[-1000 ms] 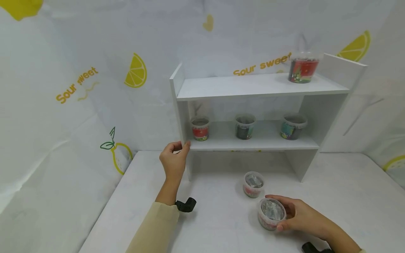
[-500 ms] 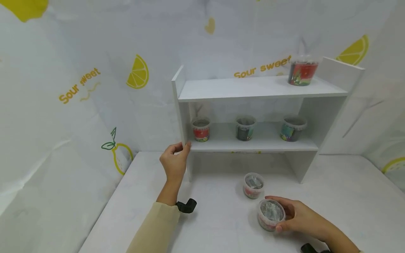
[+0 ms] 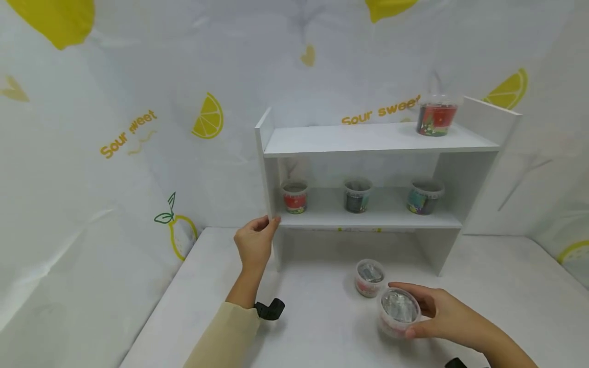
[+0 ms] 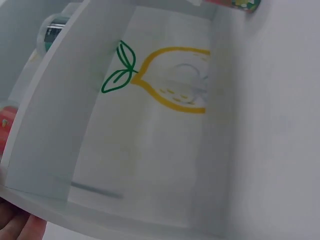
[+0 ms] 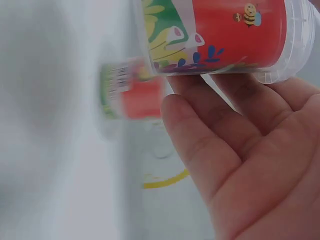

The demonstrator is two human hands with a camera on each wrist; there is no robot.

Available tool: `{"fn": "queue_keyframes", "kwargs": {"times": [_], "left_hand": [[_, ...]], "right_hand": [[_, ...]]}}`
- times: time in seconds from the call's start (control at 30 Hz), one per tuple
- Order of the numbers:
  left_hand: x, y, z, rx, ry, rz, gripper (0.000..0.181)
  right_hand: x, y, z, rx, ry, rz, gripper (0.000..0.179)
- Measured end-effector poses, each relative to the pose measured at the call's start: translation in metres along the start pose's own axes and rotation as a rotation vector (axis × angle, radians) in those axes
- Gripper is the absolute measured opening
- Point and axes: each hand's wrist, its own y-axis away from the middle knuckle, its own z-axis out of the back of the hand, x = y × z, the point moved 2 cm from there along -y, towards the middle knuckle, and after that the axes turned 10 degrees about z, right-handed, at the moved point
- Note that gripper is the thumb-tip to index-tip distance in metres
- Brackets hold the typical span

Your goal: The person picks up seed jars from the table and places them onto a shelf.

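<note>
My left hand grips the front edge of the left side panel of a white shelf unit, at the middle board's height; in the left wrist view its fingertips show at the lower left corner. A round clear-rimmed tub with a silvery top is held between the thumb and fingers of my right hand, slightly above the table. Up close in the right wrist view, the tub has a red printed side with a bee. A similar tub stands on the table just behind it.
On the middle board stand a red tub, a dark tub and a blue-green tub. A red tub with a clear lid sits at the right of the top board. A lemon-printed white sheet hangs behind the table.
My right hand has raised the tub a little off the table. The left hand keeps its hold on the side panel. The head view has tilted slightly upward.
</note>
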Motion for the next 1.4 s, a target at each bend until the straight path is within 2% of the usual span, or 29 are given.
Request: {"fn": "queue_keyframes", "kwargs": {"times": [0.1, 0.2, 0.33, 0.4, 0.47, 0.57, 0.67, 0.77, 0.8, 0.93, 1.07, 1.23, 1.4], "left_hand": [[-0.002, -0.001, 0.0, 0.024, -0.041, 0.017, 0.031], [-0.002, -0.001, 0.002, 0.044, -0.079, 0.032, 0.031], [-0.004, -0.001, 0.005, 0.055, -0.102, 0.04, 0.03], [-0.005, -0.001, 0.007, 0.051, -0.101, 0.039, 0.03], [-0.006, 0.0, 0.009, 0.046, -0.103, 0.036, 0.03], [-0.007, -0.001, 0.011, 0.046, -0.098, 0.037, 0.031], [-0.007, -0.001, 0.011, 0.054, -0.093, 0.043, 0.032], [-0.007, -0.001, 0.009, 0.061, -0.085, 0.046, 0.033], [-0.006, -0.001, 0.009, 0.062, -0.086, 0.046, 0.033], [-0.005, 0.001, 0.008, 0.071, -0.094, 0.042, 0.033], [-0.006, 0.001, 0.009, 0.069, -0.118, 0.032, 0.033], [-0.007, 0.0, 0.01, 0.069, -0.11, 0.018, 0.032], [-0.006, -0.001, 0.01, 0.072, -0.096, 0.027, 0.031]], "right_hand": [[0.019, 0.0, 0.008, -0.008, 0.061, 0.095, 0.071], [0.044, -0.002, 0.018, -0.039, 0.151, 0.158, 0.072], [0.087, -0.016, 0.038, -0.144, 0.275, 0.219, 0.076], [0.11, -0.029, 0.052, -0.21, 0.256, 0.294, 0.077], [0.132, -0.044, 0.066, -0.282, 0.18, 0.363, 0.074], [0.165, -0.069, 0.085, -0.408, 0.136, 0.389, 0.066], [0.196, -0.094, 0.099, -0.545, 0.254, 0.296, 0.057], [0.215, -0.12, 0.11, -0.598, 0.346, 0.188, 0.062], [0.219, -0.129, 0.114, -0.604, 0.342, 0.165, 0.065], [0.222, -0.161, 0.125, -0.59, 0.327, 0.062, 0.078], [0.22, -0.183, 0.134, -0.57, 0.348, -0.041, 0.09], [0.213, -0.199, 0.141, -0.553, 0.384, -0.122, 0.096], [0.203, -0.203, 0.141, -0.517, 0.369, -0.174, 0.099]]}}
